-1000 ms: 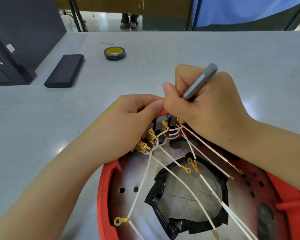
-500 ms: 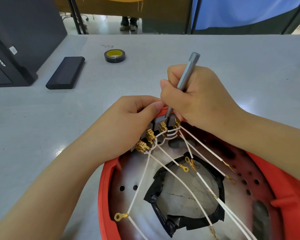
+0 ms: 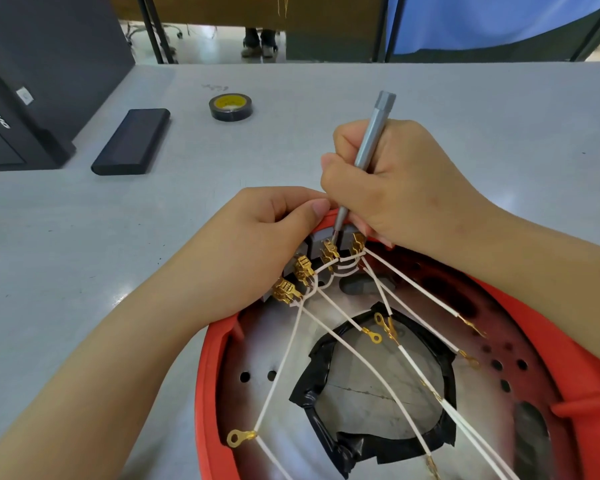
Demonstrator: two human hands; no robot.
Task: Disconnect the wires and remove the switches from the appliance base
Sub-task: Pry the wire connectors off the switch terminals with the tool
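- The red round plastic appliance base lies open side up on the grey table right below us; the grey switch blocks sit at its far rim, between our two hands.
- Our left hand curls round the rim and the switch blocks, thumb pressed near the top edge.
- Our right hand grips a slim grey metal screwdriver like a pen, nearly upright, its tip down at the brass spade connectors on the switches.
- Thin white wires fan from those connectors across the scorched metal floor of the base, several ending in loose brass ring terminals.
- A hole in the floor is edged with crumpled black tape.
- We cannot tell where the tip touches; the fronts of the switches are hidden, and the base is cut off at the lower right.
- Farther out lie a black tape roll, a flat black case and a dark box.
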